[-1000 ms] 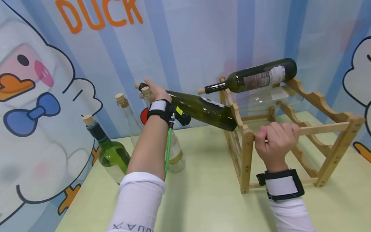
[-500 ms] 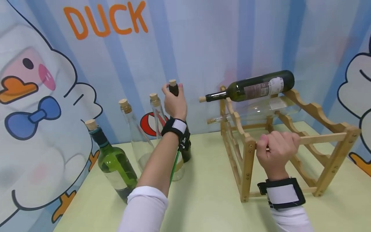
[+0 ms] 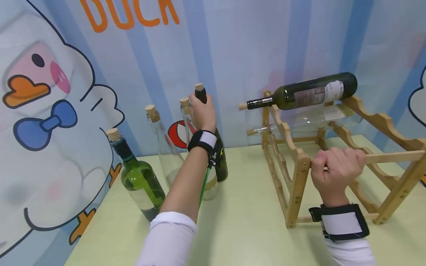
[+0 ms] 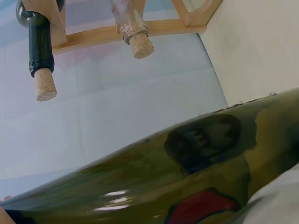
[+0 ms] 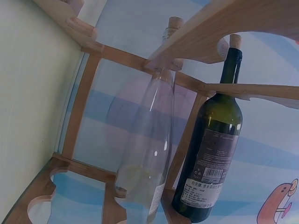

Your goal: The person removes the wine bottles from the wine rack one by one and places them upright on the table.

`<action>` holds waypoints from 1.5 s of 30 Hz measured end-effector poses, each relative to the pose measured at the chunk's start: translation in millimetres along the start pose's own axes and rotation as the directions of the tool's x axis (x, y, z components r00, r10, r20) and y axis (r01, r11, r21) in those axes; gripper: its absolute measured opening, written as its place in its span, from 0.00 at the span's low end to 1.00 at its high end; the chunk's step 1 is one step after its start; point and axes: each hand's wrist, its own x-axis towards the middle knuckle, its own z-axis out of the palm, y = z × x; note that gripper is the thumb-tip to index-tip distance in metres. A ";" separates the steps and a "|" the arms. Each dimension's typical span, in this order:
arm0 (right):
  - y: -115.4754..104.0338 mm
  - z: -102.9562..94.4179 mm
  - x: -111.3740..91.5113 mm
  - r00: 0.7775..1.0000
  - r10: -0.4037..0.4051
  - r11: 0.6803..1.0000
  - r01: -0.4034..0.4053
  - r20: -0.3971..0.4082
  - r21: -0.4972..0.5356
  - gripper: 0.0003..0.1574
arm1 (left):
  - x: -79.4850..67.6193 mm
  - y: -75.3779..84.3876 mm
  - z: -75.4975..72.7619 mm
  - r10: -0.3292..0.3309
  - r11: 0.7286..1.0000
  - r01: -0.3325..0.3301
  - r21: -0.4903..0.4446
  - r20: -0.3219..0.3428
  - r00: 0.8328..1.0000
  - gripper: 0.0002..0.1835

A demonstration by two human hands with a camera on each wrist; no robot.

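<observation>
Mid-frame, the left hand (image 3: 203, 114) clamps its fingers round a glossy, black-necked green wine bottle (image 3: 222, 170); at right, the right hand (image 3: 338, 171) grips a wine rack (image 3: 297, 190) bearing a dark bottle (image 3: 309, 94) and clear bottle (image 3: 309, 121).

Three green glass bottles (image 3: 141, 181), three clear glass bottles (image 5: 149, 135), six tan corks (image 3: 113, 134). Just one pale wooden rack (image 3: 297, 190) tho.

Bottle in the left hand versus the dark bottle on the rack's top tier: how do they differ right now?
Pose: the held bottle is roughly upright, while the rack bottle lies on its side. Support: the left hand grips the held bottle by its neck; the rack bottle rests on the wooden rack with no hand on it. Shared: both are dark green glass and corked.
</observation>
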 end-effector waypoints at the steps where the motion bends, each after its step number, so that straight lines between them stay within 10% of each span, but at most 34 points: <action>1: 0.2 -0.2 0.0 1.000 0.002 1.000 -0.002 0.001 -0.003 0.23 | -0.2 0.3 -0.3 -0.002 1.000 0.002 0.001 0.003 1.000 0.21; 26: -0.4 1.3 -1.2 1.000 0.028 0.999 -0.028 0.003 -0.026 0.23 | -0.8 6.8 -7.6 -0.013 1.000 0.014 -0.019 0.060 0.998 0.25; 30: -2.6 0.5 -0.7 0.999 0.032 0.999 -0.032 0.004 -0.026 0.24 | -17.7 14.6 -6.9 0.125 0.991 -0.126 -0.055 -0.021 0.992 0.35; 33: -3.8 0.3 0.4 1.000 0.031 0.999 -0.031 0.007 -0.022 0.24 | -39.5 21.3 -2.6 0.427 0.903 -0.429 -0.003 -0.086 0.900 0.33; 37: -5.4 0.4 2.4 0.999 0.033 0.999 -0.033 0.011 -0.024 0.25 | -70.8 26.5 2.9 0.783 0.621 -0.779 0.090 -0.028 0.621 0.18; 39: -5.3 0.3 3.3 0.999 0.033 0.999 -0.033 0.008 -0.026 0.25 | -83.8 24.9 7.0 0.843 0.526 -0.848 0.057 0.096 0.529 0.09; 41: -4.9 0.1 3.4 0.999 0.032 0.999 -0.032 0.005 -0.027 0.25 | -94.1 19.2 12.5 0.818 0.526 -0.850 -0.016 0.281 0.501 0.07; 45: -4.1 -0.9 1.5 1.000 0.027 0.999 -0.027 0.002 -0.032 0.25 | -107.9 -1.8 27.9 0.568 0.711 -0.702 -0.046 0.625 0.535 0.08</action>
